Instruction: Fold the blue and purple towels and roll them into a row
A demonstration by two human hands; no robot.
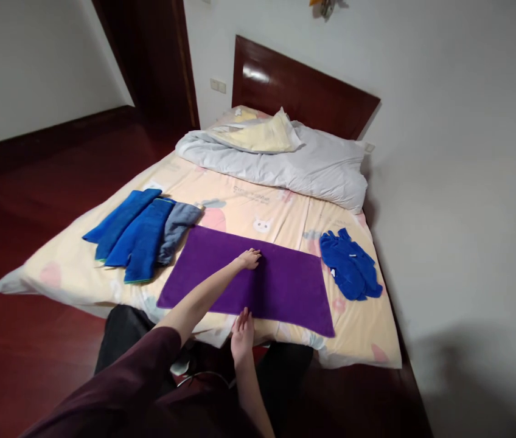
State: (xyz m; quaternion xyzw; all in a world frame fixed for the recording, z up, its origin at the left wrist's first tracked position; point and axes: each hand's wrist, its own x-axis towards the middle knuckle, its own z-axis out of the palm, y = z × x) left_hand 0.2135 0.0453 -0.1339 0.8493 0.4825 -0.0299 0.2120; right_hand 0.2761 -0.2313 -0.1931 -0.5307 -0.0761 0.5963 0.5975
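Note:
A purple towel (289, 280) lies spread out across the near part of the bed. Over its upper middle, my left hand (250, 258) rests with the fingers stretched toward the right. My right hand (242, 337) is at the towel's near edge, palm partly showing and fingers extended onto the cloth. Neither hand visibly lifts the fabric. Left of the towel lie several folded blue towels (142, 237), with a grey-blue cloth (178, 228) beside them. A crumpled pair of blue cloths (352, 264) with small white tags sits to the right.
The bed (258, 210) has a pale patterned sheet. A rolled-back white quilt (326, 158) and a yellow cloth (262, 134) lie toward the dark wooden headboard (299, 91). A white wall (459, 182) stands close on the right; dark red floor (34, 225) extends on the left.

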